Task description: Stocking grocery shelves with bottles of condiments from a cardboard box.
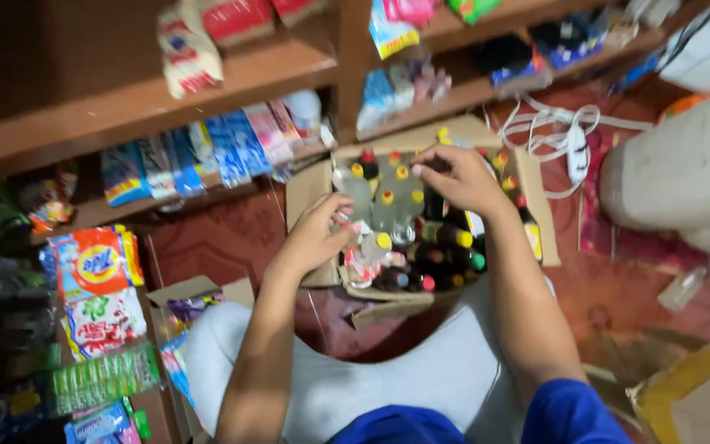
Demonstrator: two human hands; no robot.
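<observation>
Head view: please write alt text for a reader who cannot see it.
Both hands reach into an open cardboard box of capped bottles on the floor; the left hand is at its near edge, the right hand over the far bottles. Wooden shelves of packets stand behind.

I have both bare arms stretched forward, left hand (315,234) curled with fingers bent, right hand (456,177) reaching farther, fingers pinched.

Open cardboard box (540,215) on the floor, centre, full of small bottles (388,210) with yellow and red caps. Blue and pink sachet strips (207,152) hang under the shelf. Orange and white-red packets (96,263) lower left, green pack (100,380) below them.
</observation>
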